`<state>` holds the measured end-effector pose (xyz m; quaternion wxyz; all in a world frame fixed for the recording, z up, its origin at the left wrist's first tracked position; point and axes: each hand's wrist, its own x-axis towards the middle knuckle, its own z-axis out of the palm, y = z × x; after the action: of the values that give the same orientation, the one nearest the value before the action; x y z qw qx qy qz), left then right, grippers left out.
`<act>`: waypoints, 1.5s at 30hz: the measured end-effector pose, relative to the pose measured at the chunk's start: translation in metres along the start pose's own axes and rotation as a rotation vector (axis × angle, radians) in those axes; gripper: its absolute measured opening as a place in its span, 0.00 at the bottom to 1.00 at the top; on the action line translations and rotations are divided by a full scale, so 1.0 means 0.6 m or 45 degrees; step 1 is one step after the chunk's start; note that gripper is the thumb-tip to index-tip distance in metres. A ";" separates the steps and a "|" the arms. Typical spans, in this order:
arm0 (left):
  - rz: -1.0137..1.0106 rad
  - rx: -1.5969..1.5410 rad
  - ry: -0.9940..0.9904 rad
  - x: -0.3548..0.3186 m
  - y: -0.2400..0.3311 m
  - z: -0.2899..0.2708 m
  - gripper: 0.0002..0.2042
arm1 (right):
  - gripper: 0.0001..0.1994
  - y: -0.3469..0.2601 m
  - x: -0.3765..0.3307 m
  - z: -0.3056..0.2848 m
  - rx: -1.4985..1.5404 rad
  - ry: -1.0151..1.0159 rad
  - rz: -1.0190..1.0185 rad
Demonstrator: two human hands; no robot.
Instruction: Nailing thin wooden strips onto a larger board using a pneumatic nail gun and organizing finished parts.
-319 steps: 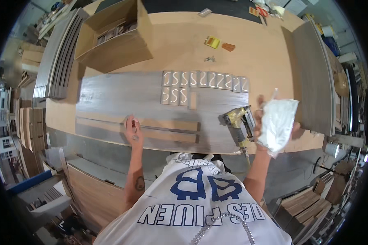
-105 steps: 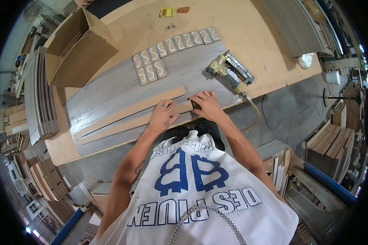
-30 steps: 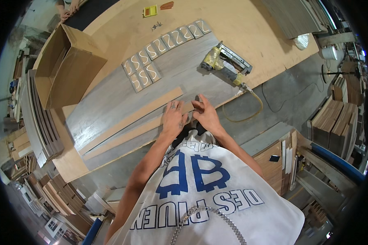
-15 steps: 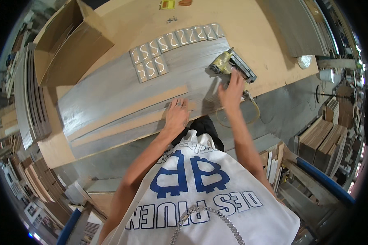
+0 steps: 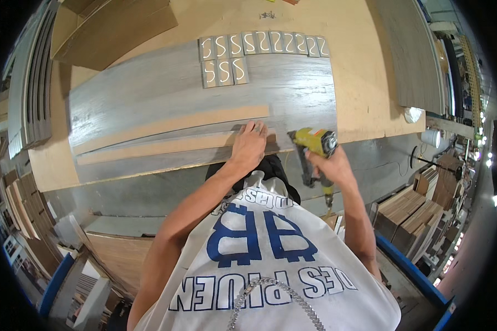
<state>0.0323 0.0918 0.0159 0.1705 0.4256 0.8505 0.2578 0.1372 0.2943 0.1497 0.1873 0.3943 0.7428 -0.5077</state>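
My left hand [image 5: 249,146] is on the right end of the nearer long tan strip [image 5: 165,150], its fingers bent over it and pressed together. A second tan strip [image 5: 176,124] lies just beyond, converging with it toward the left. Both rest on a wide grey wood-grain board [image 5: 132,88]. My right hand [image 5: 332,165] is wrapped round the handle of a yellow-green and black nail gun [image 5: 313,141], lifted off the board near its right front corner. Small grey-brown blocks [image 5: 258,43] with white squiggles of glue stand in rows along the board's far side.
An open cardboard box [image 5: 121,33] sits at the far left of the tan table [image 5: 364,110]. Stacked panels stand at the left [image 5: 34,83] and far right [image 5: 411,60]. A small metal bit [image 5: 267,15] lies at the back. Stacked wood pieces [image 5: 400,212] lie right of me.
My right hand has picked up the nail gun from the board and drawn it toward me. My left hand stays at the nearer strip's end. The view has shifted.
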 end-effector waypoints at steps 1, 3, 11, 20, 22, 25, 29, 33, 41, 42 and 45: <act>0.016 0.022 0.020 0.001 -0.002 0.006 0.26 | 0.15 0.000 -0.006 0.015 -0.007 -0.006 0.002; 0.029 0.041 0.036 0.000 -0.005 0.010 0.27 | 0.14 0.003 -0.011 0.039 -0.091 -0.029 0.001; 0.035 0.023 0.018 -0.003 -0.003 0.002 0.28 | 0.16 0.013 -0.002 0.073 -0.190 -0.013 -0.039; 0.024 0.008 -0.015 -0.002 -0.002 -0.004 0.27 | 0.17 0.018 -0.002 0.093 -0.257 0.112 -0.182; 0.016 -0.002 -0.020 -0.002 -0.005 -0.003 0.27 | 0.17 0.011 0.005 0.089 -0.269 0.077 -0.215; 0.023 -0.023 0.016 -0.003 -0.008 0.002 0.26 | 0.16 -0.006 0.006 0.080 -0.160 0.024 -0.098; 0.042 0.002 0.043 -0.003 -0.008 0.009 0.25 | 0.14 -0.005 0.026 0.081 -0.177 0.012 -0.003; 0.050 0.029 0.075 -0.005 -0.008 0.013 0.24 | 0.14 -0.010 0.026 0.083 -0.165 0.018 -0.028; 0.191 -0.033 0.036 -0.011 -0.021 0.020 0.26 | 0.17 -0.019 0.026 0.086 -0.361 0.077 -0.128; 0.193 -0.027 0.035 -0.011 -0.024 0.022 0.26 | 0.17 -0.017 0.027 0.084 -0.356 0.078 -0.132; 0.079 -0.055 0.102 -0.017 -0.031 0.016 0.26 | 0.16 -0.006 0.017 0.070 -0.230 0.056 -0.063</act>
<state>0.0312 0.0771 -0.0022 0.1376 0.4373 0.8373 0.2980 0.1229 0.2598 0.1275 0.1932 0.3685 0.7990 -0.4341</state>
